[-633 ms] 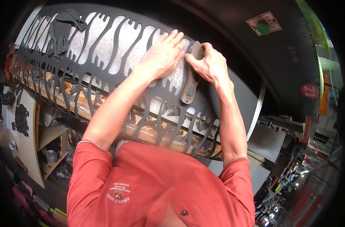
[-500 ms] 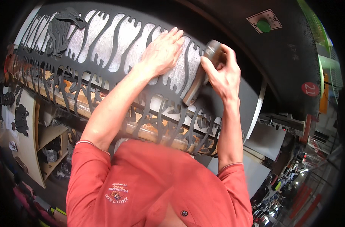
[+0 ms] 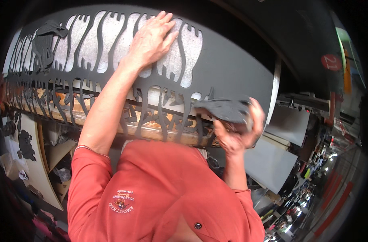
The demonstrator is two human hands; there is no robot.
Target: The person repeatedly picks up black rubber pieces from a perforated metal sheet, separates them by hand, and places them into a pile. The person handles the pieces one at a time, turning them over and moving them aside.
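A dark grey sheet [image 3: 236, 60] with a row of foot-like cut-outs lies across the work surface; pale board [image 3: 191, 50] shows through the openings. My left hand [image 3: 149, 40] rests on the sheet over the cut-outs, fingers stretched out. Near the sheet's front edge at the right, my right hand [image 3: 242, 131] is closed around a cutting die [image 3: 236, 126], blurred by motion. A dark grey piece [image 3: 224, 108] lies over its upper side. Several loose dark cut pieces [image 3: 45, 44] are heaped on the sheet's left end.
Ragged strips [image 3: 164, 117] of the sheet hang over the near edge, above a wooden rail [image 3: 149, 131] with scraps behind it. A dark machine body [image 3: 301, 36] overhangs the far right. Wooden shelving [image 3: 57, 157] stands at lower left, grey boards [image 3: 272, 161] at lower right.
My right hand has lifted the die off the sheet and brought it down toward me, tilted over. The rightmost cut-out is uncovered. My left hand still lies on the sheet; the view has shifted.
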